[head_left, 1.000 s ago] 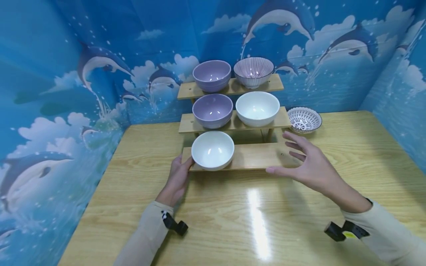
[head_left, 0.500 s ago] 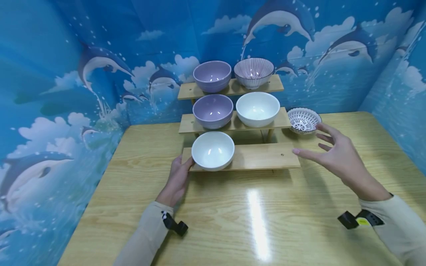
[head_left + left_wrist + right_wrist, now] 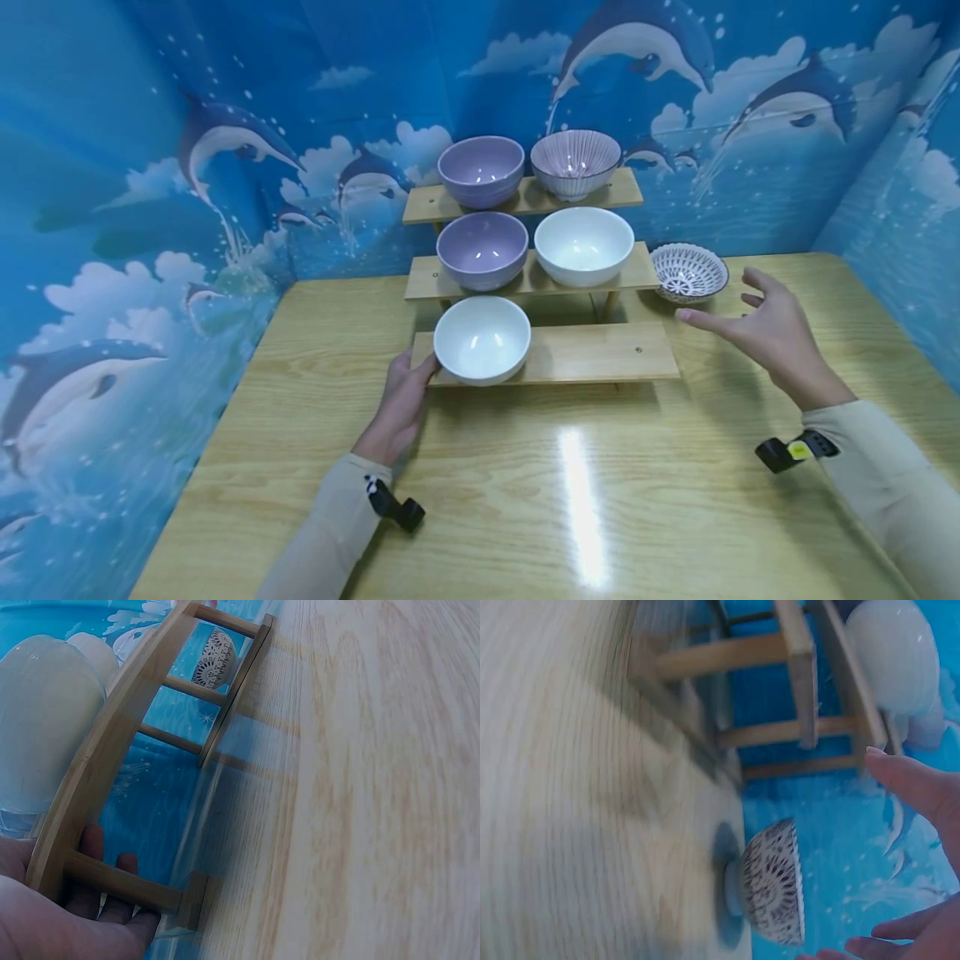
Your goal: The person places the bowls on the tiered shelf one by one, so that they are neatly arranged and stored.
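Observation:
With its fingers curled about a leg, my left hand [image 3: 399, 407] grips the left end of the bottom step of a three-step wooden shelf [image 3: 600, 352]. A white bowl [image 3: 482, 342] sits on that step, close to the thumb. My right hand [image 3: 776, 337] is held in the air with thumb and fingers spread, holding nothing. Just beyond it, a black-and-white patterned bowl [image 3: 688, 273] stands upright on the table behind the shelf's right side. In the right wrist view the same patterned bowl [image 3: 771, 885] is apart from the fingers.
On the middle step are a purple bowl [image 3: 482, 250] and another white bowl [image 3: 583, 246]. The top step holds a second purple bowl [image 3: 481, 171] and a striped bowl [image 3: 575, 164]. A dolphin-printed backdrop [image 3: 360, 100] encloses the wooden table [image 3: 480, 500].
My right hand has moved right and away from the bottom step, then farther forward beside the patterned bowl. The left hand stays on the shelf, and the bowls have not moved.

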Motion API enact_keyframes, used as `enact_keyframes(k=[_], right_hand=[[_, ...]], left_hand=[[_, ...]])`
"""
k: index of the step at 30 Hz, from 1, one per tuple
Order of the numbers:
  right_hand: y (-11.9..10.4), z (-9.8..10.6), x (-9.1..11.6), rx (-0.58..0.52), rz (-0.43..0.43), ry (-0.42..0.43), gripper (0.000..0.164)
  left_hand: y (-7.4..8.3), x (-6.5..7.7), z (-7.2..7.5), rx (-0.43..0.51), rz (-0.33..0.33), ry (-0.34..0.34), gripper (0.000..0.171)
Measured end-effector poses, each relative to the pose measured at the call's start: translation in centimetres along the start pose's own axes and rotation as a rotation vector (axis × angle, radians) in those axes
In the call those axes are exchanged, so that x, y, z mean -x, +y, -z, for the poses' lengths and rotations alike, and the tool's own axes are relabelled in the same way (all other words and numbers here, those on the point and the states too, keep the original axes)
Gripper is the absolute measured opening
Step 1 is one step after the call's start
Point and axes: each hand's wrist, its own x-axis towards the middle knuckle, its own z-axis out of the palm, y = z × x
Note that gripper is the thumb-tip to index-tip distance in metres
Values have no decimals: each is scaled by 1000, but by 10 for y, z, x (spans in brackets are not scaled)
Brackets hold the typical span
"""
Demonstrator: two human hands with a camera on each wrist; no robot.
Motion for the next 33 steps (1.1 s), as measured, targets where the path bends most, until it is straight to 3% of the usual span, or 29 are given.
enact_keyframes(k=[13, 33], right_hand=[[14, -10, -37, 30, -51, 35, 138], [19, -30, -77, 1, -51, 85, 132]], left_hand=[[0, -1, 0, 16, -6, 8, 37], [0, 0, 0, 13, -7, 4, 39]])
